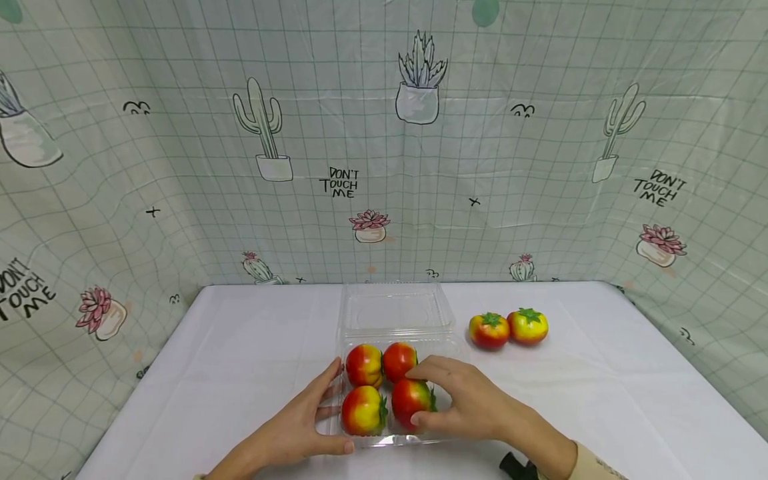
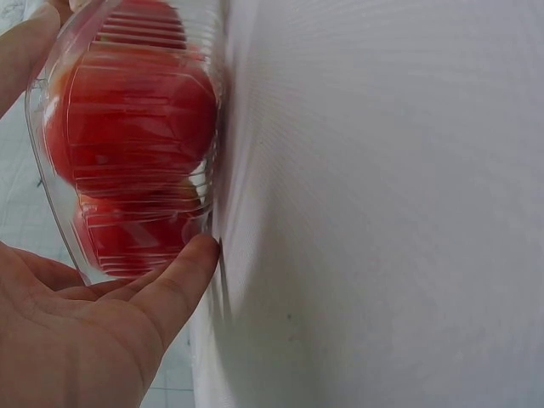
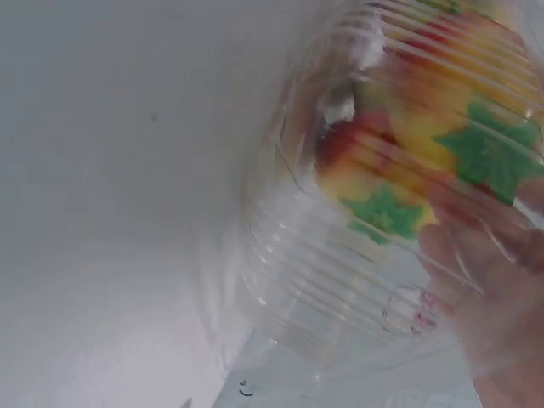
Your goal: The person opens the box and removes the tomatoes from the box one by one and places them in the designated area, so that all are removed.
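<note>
A clear plastic container point(image 1: 393, 440) with a hinged lid point(image 1: 396, 312) laid back sits at the table's front middle. Several red-and-yellow tomatoes are inside, in two rows. With thumb and fingers my right hand point(image 1: 471, 400) holds the front right tomato point(image 1: 410, 400), which has a green leafy top. Spread along the container's left side, my left hand point(image 1: 300, 417) touches the wall with fairly straight fingers point(image 2: 183, 285), its thumb by the front left corner. Through that ribbed wall red tomatoes point(image 2: 136, 119) show. The right wrist view is blurred; green-topped tomatoes point(image 3: 382, 212) appear through the plastic.
Two more tomatoes point(image 1: 489, 331) stand side by side on the white tabletop point(image 1: 270, 340), right of the container. A black object point(image 1: 517, 467) lies under the right forearm at the front edge. Patterned grid cloth point(image 1: 300, 133) hangs behind and on both sides.
</note>
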{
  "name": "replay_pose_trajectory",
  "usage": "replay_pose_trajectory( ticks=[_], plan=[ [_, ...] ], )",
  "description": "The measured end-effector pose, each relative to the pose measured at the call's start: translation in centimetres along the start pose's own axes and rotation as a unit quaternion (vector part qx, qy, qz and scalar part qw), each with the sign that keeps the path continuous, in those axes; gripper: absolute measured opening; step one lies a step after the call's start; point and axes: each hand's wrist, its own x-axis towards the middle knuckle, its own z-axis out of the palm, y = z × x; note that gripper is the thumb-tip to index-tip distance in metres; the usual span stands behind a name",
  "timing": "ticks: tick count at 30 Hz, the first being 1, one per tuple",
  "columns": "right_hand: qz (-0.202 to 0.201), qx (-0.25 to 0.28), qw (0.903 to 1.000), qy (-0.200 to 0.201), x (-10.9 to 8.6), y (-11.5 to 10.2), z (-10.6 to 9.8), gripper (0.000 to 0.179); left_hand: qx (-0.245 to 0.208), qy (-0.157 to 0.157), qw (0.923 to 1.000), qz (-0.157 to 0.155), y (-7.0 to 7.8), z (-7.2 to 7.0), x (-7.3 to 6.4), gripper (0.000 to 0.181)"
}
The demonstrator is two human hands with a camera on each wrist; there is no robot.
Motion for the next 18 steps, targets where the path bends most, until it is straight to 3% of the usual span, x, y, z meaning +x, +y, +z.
replay_pose_trajectory(
  ticks=[5, 18],
  plan=[
    [-0.020, 0.021, 0.9994, 0.019, -0.1, 0.1, -0.5, 0.042, 0.002, 0.001, 1.0000, -0.003, 0.1, 0.0, 0.0, 0.113],
    [0.005, 0.099, 0.9946, 0.029, -0.3, -0.2, -1.7, 0.042, 0.002, 0.002, 1.0000, -0.008, 0.1, 0.0, 0.0, 0.112]
  ],
)
